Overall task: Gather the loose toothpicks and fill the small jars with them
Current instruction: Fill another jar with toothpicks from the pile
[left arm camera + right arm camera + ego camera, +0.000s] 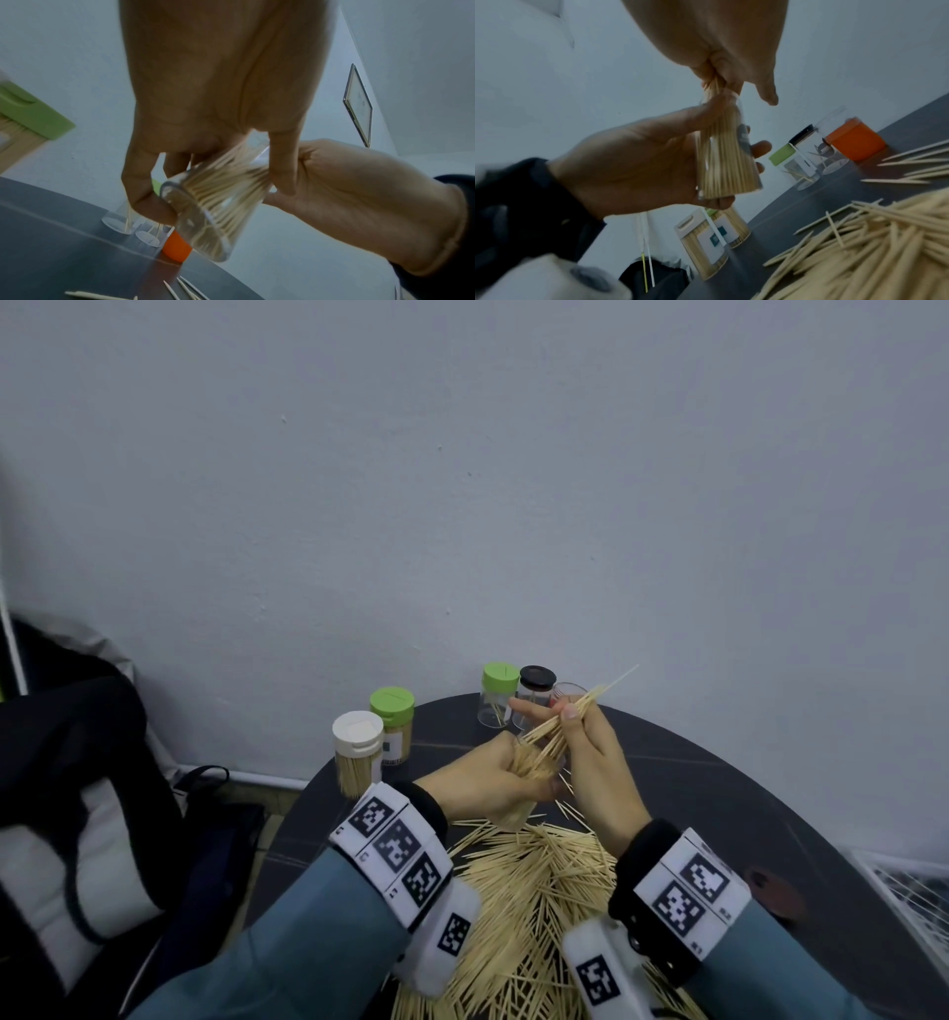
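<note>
Dark round table (693,793) w/ toothpick pile (534,891), capped jars (372,742).

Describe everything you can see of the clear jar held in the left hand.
The jar is a small, clear, lidless cylinder that looks like plastic, packed nearly full of pale wooden toothpicks standing lengthwise inside. It is held tilted above the dark table, off its surface. The left hand wraps its side, thumb along one wall and fingertips on the other. The right hand pinches a bundle whose lower ends enter the jar's mouth. Its round base shows from below.
</note>
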A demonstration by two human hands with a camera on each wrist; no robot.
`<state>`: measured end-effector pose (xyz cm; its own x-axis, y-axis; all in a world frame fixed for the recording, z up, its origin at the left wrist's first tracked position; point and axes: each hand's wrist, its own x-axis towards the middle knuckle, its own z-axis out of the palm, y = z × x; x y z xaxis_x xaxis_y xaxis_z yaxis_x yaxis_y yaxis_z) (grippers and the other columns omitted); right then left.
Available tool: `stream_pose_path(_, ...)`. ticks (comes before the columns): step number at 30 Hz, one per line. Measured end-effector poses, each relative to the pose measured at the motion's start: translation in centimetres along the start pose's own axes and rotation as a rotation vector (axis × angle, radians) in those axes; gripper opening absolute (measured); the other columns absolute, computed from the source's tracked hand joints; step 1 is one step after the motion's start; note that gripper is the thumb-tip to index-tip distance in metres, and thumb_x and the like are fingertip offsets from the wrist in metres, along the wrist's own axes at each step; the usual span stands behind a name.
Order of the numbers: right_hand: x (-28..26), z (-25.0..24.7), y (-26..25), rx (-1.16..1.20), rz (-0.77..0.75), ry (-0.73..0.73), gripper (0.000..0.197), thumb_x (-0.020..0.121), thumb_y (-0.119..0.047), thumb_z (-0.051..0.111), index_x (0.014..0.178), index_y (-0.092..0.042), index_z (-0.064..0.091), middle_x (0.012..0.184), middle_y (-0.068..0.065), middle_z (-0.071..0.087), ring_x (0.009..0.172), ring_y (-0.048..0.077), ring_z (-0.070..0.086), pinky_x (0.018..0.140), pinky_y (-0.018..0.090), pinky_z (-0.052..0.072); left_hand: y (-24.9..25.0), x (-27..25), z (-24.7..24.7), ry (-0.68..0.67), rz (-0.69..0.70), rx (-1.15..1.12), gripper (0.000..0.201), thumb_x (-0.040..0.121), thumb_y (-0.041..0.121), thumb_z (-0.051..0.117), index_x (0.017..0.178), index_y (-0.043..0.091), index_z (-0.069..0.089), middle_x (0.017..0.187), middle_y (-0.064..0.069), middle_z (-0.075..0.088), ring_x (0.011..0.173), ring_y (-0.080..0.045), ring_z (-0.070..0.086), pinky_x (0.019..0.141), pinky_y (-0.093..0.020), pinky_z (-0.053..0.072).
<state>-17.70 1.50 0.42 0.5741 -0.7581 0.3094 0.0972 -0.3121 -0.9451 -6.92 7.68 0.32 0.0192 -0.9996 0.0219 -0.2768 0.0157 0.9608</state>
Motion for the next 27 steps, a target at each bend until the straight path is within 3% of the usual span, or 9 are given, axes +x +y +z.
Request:
stream_pose_path(3,0.2,-0.2,0.1,-0.002,0.024,0.012,0.031,0.103,-0.021,0.026,0.117,-0.008,0.05,0.11,0.001,0.068,0.103,0.001,0.061,0.082,0.008,0.047,0.0,0.1,0.0,-0.004,0.007,-0.024,0.014,0.09,0.002,0.058,0.078,0.007,0.053,0.059,0.011,0.054,0.053,0.007,0.048,0.06,-0.014,0.039)
stream_pose_path(7,0.0,-0.1,0.2,-0.11,0.091,-0.161,0.033,0.102,-0.023,0.028,0.123,-0.018,0.052,0.116,-0.017,0.059,0.101,-0.02,0.051,0.087,0.0,0.038,0.1,-0.2,0.0,-0.02,0.021,-0.019,0.022,0.088,-0.004,0.057,0.082,0.017,0.056,0.061,0.019,0.063,0.061,0.011,0.056,0.065,-0.01,0.041)
stream_pose_path(9,0.0,0.1,0.4,-0.132,0.136,-0.196,0.03,0.101,-0.023,0.031,0.124,-0.023,0.051,0.127,-0.008,0.053,0.118,-0.002,0.048,0.106,0.02,0.036,0.1,-0.2,0.0,-0.014,0.016,-0.001,0.022,0.087,-0.006,0.058,0.088,0.016,0.057,0.071,0.015,0.063,0.066,0.01,0.058,0.067,-0.009,0.043)
stream_pose_path(11,0.1,0.1,0.4,-0.148,0.161,-0.183,0.024,0.101,-0.02,0.034,0.112,-0.024,0.055,0.13,0.006,0.051,0.124,0.017,0.046,0.11,0.037,0.033,0.2,-0.3,0.0,0.008,0.014,-0.01,0.024,0.086,-0.006,0.059,0.087,0.018,0.056,0.075,0.01,0.061,0.065,0.011,0.058,0.066,-0.008,0.043)
stream_pose_path(13,0.1,0.0,-0.2,-0.092,0.199,-0.179,0.024,0.1,-0.017,0.035,0.109,-0.017,0.057,0.125,0.014,0.054,0.119,0.021,0.05,0.103,0.033,0.039,0.3,-0.4,0.0,0.035,0.028,-0.035,0.027,0.086,-0.003,0.06,0.087,0.023,0.053,0.079,0.01,0.061,0.068,0.01,0.058,0.07,-0.008,0.045)
stream_pose_path(16,0.1,-0.4,-0.6,-0.014,0.199,-0.191,0.03,0.1,-0.024,0.034,0.108,-0.01,0.059,0.113,0.009,0.06,0.094,0.0,0.059,0.084,0.018,0.046,0.2,-0.4,-0.2,0.051,0.031,-0.037,0.026,0.085,0.005,0.065,0.091,0.025,0.051,0.085,0.011,0.06,0.076,0.005,0.057,0.072,-0.007,0.045)
stream_pose_path(18,0.3,-0.7,-0.4,-0.022,0.141,-0.151,0.038,0.101,-0.024,0.031,0.109,0.003,0.056,0.115,0.017,0.056,0.084,0.004,0.061,0.079,0.017,0.049,0.2,-0.4,-0.1,0.059,0.019,0.001,0.025,0.085,0.008,0.067,0.091,0.025,0.049,0.084,0.011,0.058,0.075,0.004,0.054,0.068,-0.006,0.044)
stream_pose_path(23,0.3,-0.9,0.1,0.026,0.094,-0.162,0.039,0.101,-0.021,0.031,0.117,0.007,0.053,0.12,0.0,0.061,0.104,0.01,0.06,0.084,0.015,0.05,0.3,-0.5,0.0,0.067,0.014,0.011,0.026,0.083,0.011,0.069,0.093,0.023,0.048,0.086,0.01,0.058,0.078,0.0,0.054,0.073,-0.011,0.045)
stream_pose_path(27,-0.1,-0.9,0.5,0.108,0.01,-0.169,0.028,0.1,-0.017,0.032,0.099,-0.013,0.059,0.114,0.001,0.066,0.112,0.016,0.059,0.094,0.03,0.049,0.6,-0.6,-0.3,0.086,0.029,-0.081,0.037,0.085,0.005,0.066,0.111,0.022,0.046,0.092,0.01,0.058,0.081,0.006,0.055,0.072,-0.005,0.045)
